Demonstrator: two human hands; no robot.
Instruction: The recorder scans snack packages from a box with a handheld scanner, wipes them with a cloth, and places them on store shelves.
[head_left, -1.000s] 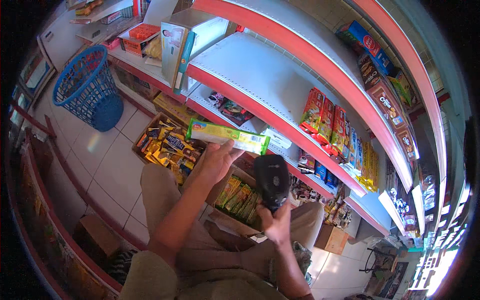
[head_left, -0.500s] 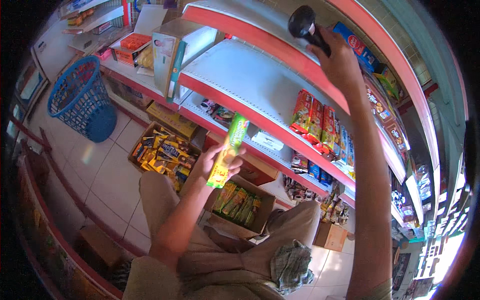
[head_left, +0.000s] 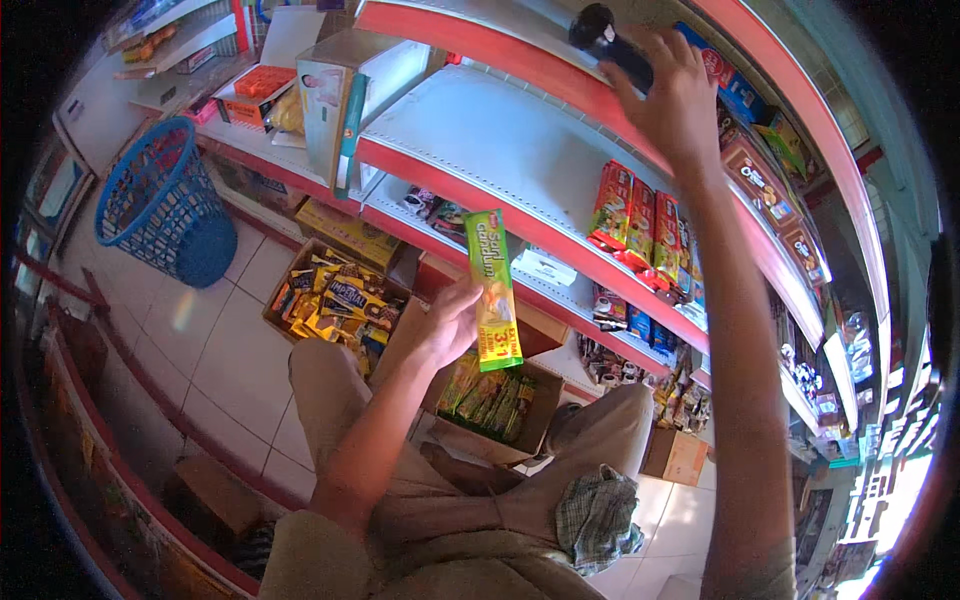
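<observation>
My left hand (head_left: 452,322) grips a long green and yellow snack packet (head_left: 492,290) by its left edge, its printed front turned up. On the upper shelf (head_left: 520,60), my right hand (head_left: 678,95) is spread, fingers stretched out, beside a black object with a rounded head and a thick handle (head_left: 630,68). That handle lies between the thumb and the fingers. What kind of tool it is cannot be made out. Below the left hand stands an open cardboard box (head_left: 540,425) of similar green packets (head_left: 490,405).
Red and green packets (head_left: 640,215) stand at the right end of the middle shelf (head_left: 480,140). Another box holds yellow packets (head_left: 340,295). A blue basket (head_left: 170,205) stands on the tiled floor at left. A checked cloth (head_left: 600,515) lies over my right leg.
The green packet has turned flatter toward me and moved slightly right. My right hand's fingers have loosened from around the black handle and stretched out.
</observation>
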